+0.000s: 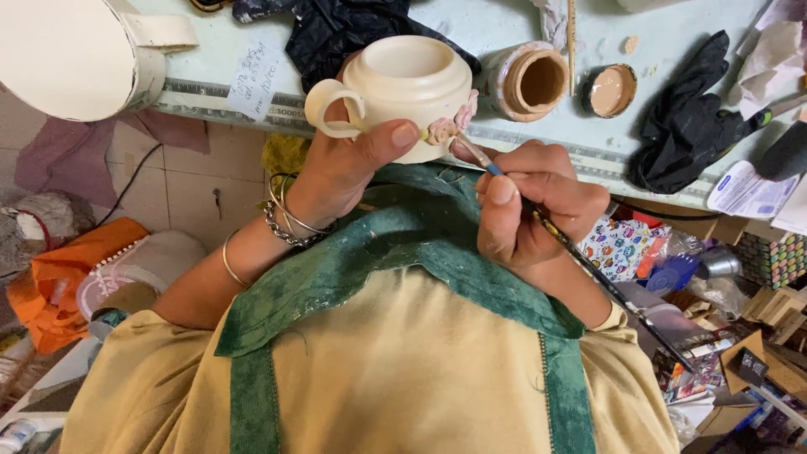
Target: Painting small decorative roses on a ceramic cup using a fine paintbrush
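Left hand (pixel 340 164) gripping cream cup (pixel 402 88), right hand (pixel 534 206) pinching thin paintbrush (pixel 580 252).
Cup held over table edge (pixel 538 147), brush tip touching pink flower (pixel 452 124) on cup side; open paint jar (pixel 530 81), lid (pixel 609 90), black glove (pixel 685 122) behind.

Tan top (pixel 403 370) with green velvet trim (pixel 437 261) at neck and down front. Left wrist: silver chain bracelet (pixel 282 229) plus thin bangles (pixel 229 262). Arms bare.
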